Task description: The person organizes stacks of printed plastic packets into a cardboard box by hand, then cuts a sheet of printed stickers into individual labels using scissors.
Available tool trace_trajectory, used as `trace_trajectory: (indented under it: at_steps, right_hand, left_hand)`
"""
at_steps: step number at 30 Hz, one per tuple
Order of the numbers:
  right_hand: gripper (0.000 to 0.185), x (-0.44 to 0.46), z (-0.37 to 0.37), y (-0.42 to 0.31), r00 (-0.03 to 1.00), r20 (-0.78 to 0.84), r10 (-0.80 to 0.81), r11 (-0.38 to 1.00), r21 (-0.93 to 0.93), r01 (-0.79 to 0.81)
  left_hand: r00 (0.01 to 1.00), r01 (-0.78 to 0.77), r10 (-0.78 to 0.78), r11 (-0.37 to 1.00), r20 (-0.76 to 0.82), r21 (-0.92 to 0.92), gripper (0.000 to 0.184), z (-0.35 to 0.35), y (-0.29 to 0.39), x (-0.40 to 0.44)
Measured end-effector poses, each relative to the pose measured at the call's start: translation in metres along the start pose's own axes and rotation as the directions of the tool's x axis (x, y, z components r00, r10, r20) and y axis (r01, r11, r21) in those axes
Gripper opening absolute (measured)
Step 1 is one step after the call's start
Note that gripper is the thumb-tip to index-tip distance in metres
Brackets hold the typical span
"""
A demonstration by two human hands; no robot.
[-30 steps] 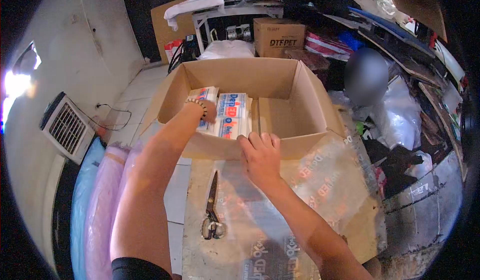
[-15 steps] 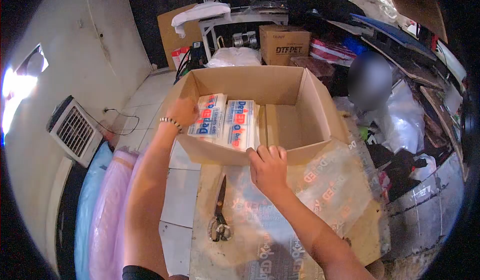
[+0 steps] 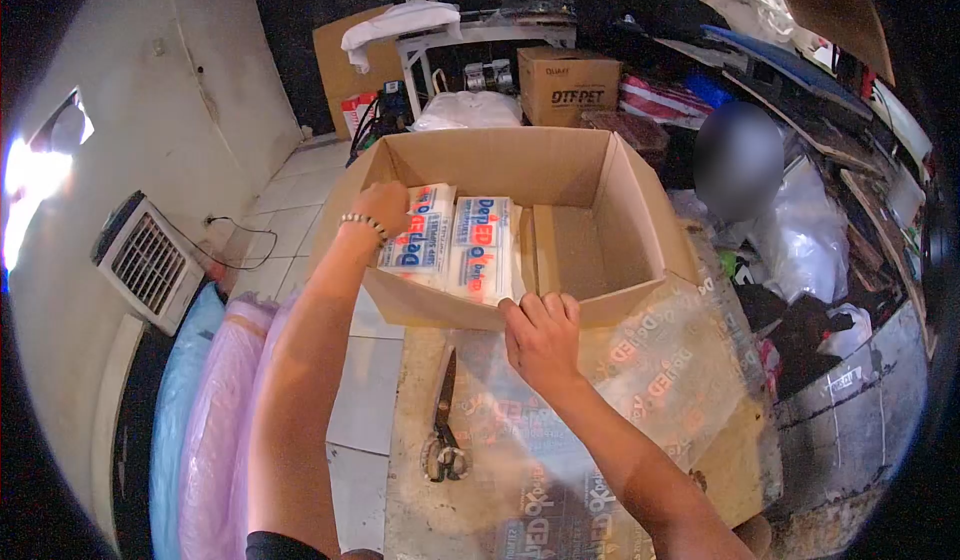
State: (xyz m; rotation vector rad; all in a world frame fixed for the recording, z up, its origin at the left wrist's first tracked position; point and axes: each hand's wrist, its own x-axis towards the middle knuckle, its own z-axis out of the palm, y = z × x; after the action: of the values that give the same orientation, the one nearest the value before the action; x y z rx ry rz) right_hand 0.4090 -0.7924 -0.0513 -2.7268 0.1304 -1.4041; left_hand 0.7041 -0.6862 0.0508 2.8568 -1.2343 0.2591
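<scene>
An open cardboard box stands on the worktop. In its left half lie two stacks of white printed packs side by side, a left stack and a right stack. My left hand, with a beaded bracelet at the wrist, is closed over the outer side of the left stack; its fingertips are hidden. At the box's front edge, my right hand has its fingers curled over the cardboard, the thumb side close to the right stack's near corner.
Scissors lie on the worktop before the box, beside printed clear plastic film. Plastic-wrapped rolls stand at left, near an air cooler. Behind are a closed carton and a white-framed table; plastic bags are at right.
My left hand has moved slightly right and farther over the box's left side, against the left stack. My right hand stays at the front edge with little change.
</scene>
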Motion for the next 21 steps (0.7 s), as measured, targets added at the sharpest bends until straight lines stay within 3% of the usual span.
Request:
trace_trajectory:
  at_steps: [4,6,8,10,17,21]
  right_hand:
    - [0.029,-0.001,-0.001,0.000,1.000,0.003,-0.006,1.000,0.005,0.006]
    - [0.025,-0.001,-0.002,0.000,1.000,0.018,-0.004,1.000,-0.006,0.004]
    - [0.023,-0.003,-0.002,0.001,1.000,0.018,-0.002,1.000,-0.014,0.003]
    - [0.022,-0.004,0.000,0.003,1.000,0.004,-0.009,1.000,-0.009,0.009]
    - [0.031,-0.006,0.007,0.006,0.999,-0.032,0.001,0.999,0.044,0.000]
    - [0.032,-0.006,0.008,0.006,1.000,-0.029,0.011,0.999,0.053,-0.009]
  left_hand:
    - [0.943,-0.194,0.181,0.981,0.278,0.021,0.043,0.027,0.025,0.032]
    - [0.867,-0.263,0.142,0.945,0.478,0.195,0.053,0.040,0.046,0.031]
    - [0.824,-0.295,0.132,0.930,0.551,0.218,0.057,0.053,0.048,0.037]
    - [0.841,-0.260,0.172,0.960,0.513,0.105,0.055,0.075,0.023,0.046]
    - [0.960,0.072,-0.054,0.996,0.275,-0.056,0.040,0.031,0.003,0.056]
    - [0.990,0.092,-0.099,0.993,0.097,0.075,0.026,0.029,-0.019,0.061]
